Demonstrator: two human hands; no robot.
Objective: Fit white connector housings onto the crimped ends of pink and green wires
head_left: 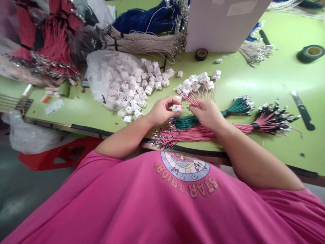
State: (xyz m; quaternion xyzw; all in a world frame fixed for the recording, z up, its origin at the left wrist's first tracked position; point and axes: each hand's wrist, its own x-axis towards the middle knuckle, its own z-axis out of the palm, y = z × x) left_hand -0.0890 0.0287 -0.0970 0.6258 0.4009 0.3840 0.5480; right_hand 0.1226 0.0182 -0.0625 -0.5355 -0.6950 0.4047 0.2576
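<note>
Connector of boxy white plastic

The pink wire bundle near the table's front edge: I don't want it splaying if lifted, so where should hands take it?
Probably at the black tie on the pink wire bundle, from above and the right. The tie gathers the wires there, while both ends fan out; the right forearm crosses the bundle further left, leaving less room.

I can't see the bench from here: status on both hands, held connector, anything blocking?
Left hand gripping connector. Right hand holding pink wires. Wire tip close to connector, contact unclear. Nothing seen between.
</note>
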